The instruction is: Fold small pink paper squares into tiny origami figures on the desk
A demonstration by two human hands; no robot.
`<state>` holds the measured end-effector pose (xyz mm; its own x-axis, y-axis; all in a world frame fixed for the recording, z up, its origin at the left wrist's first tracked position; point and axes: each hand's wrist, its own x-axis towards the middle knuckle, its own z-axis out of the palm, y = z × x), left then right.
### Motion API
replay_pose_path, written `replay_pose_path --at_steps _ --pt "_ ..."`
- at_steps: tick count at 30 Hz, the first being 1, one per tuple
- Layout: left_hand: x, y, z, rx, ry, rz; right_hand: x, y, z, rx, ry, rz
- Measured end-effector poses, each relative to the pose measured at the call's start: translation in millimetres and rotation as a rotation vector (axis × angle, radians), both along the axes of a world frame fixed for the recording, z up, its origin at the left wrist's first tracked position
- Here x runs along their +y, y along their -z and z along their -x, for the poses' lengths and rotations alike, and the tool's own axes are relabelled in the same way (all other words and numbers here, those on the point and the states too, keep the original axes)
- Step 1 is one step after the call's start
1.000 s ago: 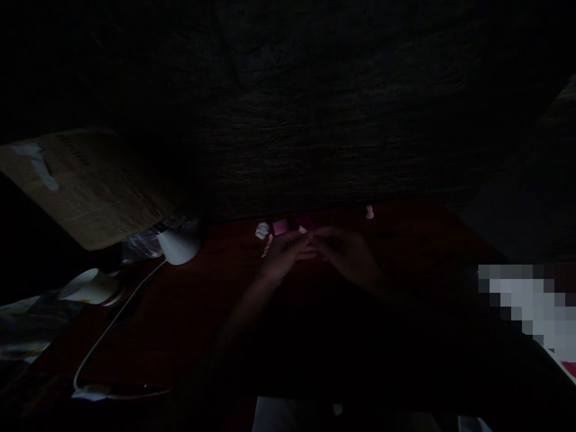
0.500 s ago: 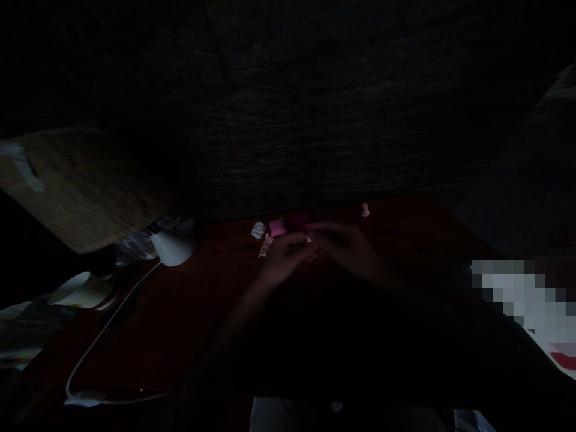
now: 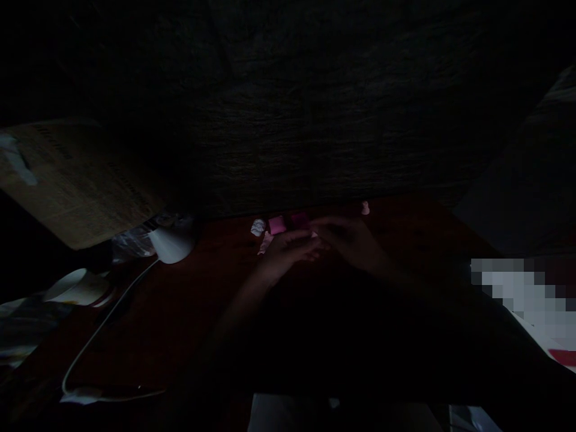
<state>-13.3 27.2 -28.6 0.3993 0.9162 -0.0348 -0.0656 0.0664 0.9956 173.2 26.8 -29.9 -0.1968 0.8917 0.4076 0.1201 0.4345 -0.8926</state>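
In dim light, my left hand [image 3: 288,249] and my right hand [image 3: 346,240] meet over the far part of the table. A small pale pink piece [image 3: 314,235] shows between their fingertips, its shape mostly hidden. The fingers of both hands are closed around it. Just beyond my left hand lie a pink square block [image 3: 277,225] and a dark magenta block [image 3: 300,221]. Left of these sit a whitish, streaked lump [image 3: 258,227] and a flat pale pink scrap [image 3: 265,242]. A small pale pink lump [image 3: 365,208], narrower in the middle, stands apart on the right.
On the left are a white cone-shaped object [image 3: 171,245] with a white cable [image 3: 105,321], a tipped white cup [image 3: 78,288] and a cardboard box [image 3: 76,180]. A dark wall [image 3: 315,120] rises behind the reddish table [image 3: 216,270].
My fingertips have shifted slightly against each other, the right hand a little to the right. More of the magenta block shows. The view has moved slightly; the blocks stay in place.
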Motion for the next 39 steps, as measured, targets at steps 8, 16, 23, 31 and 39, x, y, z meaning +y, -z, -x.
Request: replay_pose_path --at_steps 8,16,23,31,39 --pt "2.0 2.8 1.1 -0.020 -0.065 -0.014 -1.3 -3.3 -1.1 0.030 0.049 0.099" --pt "3.3 6.0 0.2 -0.024 -0.095 -0.043 -4.8 -2.6 2.9 0.051 0.057 0.128" --pt "3.8 5.9 -0.1 -0.177 -0.063 0.103 -6.4 -3.1 5.4 0.114 0.039 0.151" --pt "-0.8 -3.0 1.4 -0.242 -0.071 0.174 -2.9 -5.1 -0.2 0.139 -0.031 0.164" --pt "2.5 0.3 3.7 -0.182 -0.071 0.101 -1.8 -8.8 -4.0 0.051 -0.073 0.128"
